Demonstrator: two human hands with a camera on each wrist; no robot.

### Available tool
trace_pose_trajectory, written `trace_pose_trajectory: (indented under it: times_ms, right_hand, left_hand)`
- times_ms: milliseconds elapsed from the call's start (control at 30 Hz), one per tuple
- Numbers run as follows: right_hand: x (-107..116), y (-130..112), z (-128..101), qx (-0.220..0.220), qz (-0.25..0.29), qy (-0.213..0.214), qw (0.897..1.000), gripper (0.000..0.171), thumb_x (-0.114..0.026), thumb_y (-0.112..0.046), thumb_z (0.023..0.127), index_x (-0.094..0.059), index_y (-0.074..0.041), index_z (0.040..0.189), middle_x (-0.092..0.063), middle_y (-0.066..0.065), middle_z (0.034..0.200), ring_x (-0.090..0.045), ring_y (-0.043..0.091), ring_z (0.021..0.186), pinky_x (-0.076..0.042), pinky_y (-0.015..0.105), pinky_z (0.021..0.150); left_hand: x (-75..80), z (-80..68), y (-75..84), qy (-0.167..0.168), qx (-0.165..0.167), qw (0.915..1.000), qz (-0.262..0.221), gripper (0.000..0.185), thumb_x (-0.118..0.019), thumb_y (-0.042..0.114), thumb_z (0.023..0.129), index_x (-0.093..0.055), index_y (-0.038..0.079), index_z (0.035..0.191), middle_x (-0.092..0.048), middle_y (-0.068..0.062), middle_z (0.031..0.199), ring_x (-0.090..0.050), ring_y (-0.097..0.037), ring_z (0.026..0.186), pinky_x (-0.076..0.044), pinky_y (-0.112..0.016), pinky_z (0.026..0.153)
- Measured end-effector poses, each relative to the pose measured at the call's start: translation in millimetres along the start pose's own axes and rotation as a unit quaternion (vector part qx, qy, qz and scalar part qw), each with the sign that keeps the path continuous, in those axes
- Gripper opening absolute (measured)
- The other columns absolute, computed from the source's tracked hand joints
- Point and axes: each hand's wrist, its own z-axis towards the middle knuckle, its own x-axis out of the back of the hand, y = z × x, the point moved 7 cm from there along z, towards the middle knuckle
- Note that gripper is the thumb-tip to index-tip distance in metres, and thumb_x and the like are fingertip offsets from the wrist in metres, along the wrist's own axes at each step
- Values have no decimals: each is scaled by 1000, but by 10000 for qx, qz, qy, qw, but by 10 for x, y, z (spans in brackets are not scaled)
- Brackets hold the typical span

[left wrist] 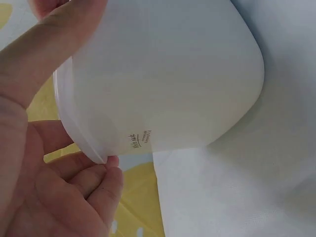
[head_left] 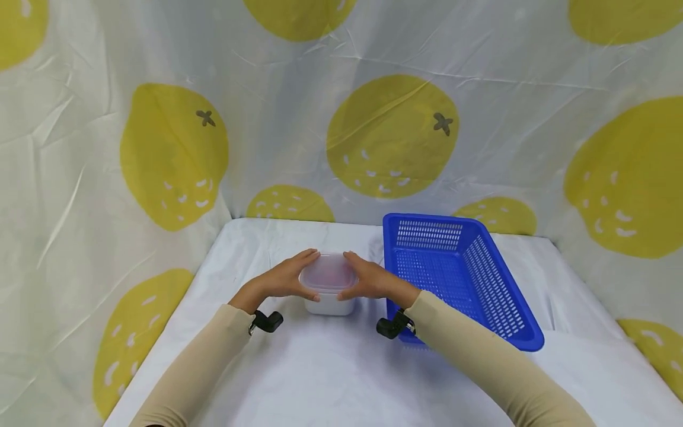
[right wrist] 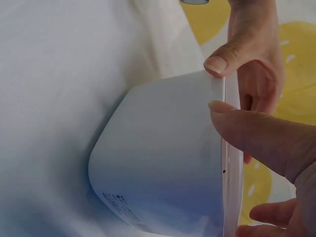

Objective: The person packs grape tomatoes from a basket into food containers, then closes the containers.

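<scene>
A white food container (head_left: 329, 306) with a translucent pinkish lid (head_left: 328, 271) stands upright on the white cloth. My left hand (head_left: 285, 277) grips the lid's left rim, its thumb at the near side and the fingers at the far edge. On the other side, my right hand (head_left: 368, 279) holds the right rim the same way. In the left wrist view, fingertips meet the lid edge above the container wall (left wrist: 168, 79), which bears small print. The right wrist view shows both thumbs against the rim of the container (right wrist: 163, 143). Whatever the container holds is hidden.
A blue perforated plastic basket (head_left: 392, 261) stands right of the container, and my right forearm passes over its near left corner. White cloth covers the table (head_left: 299, 367). A curtain (head_left: 277, 118) with yellow fruit prints hangs behind and at the sides.
</scene>
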Motion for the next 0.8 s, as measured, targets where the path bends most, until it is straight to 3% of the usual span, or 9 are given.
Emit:
trace_pose_trajectory:
  times_ms: [267,567,800]
  right_hand:
    - [41,20,7,-319,13,18,9995,99,-84,-33,72,-29,-9,151,-46,13,143,-47,30,125,-38,49,105]
    - [39,51,2,-300,135,-137,9994,87,-77,-36,81,-32,-8,150,-32,15,153,-32,34,139,-28,53,111]
    - [57,49,13,-363,88,-98,9993,86,-79,-32,80,-33,-11,150,-37,13,150,-37,33,135,-31,52,109]
  left_hand:
    - [10,17,28,160,-61,9998,141,105,-85,39,70,-28,3,151,-25,-14,156,-32,-31,138,-33,-47,108]
    - [-1,-75,-5,-225,195,9994,-146,94,-68,48,86,-18,9,154,-10,-6,161,-13,-26,146,-19,-49,115]
    - [6,-72,6,-299,138,9993,-178,94,-68,46,87,-15,8,154,-9,-7,161,-11,-26,146,-18,-47,115]
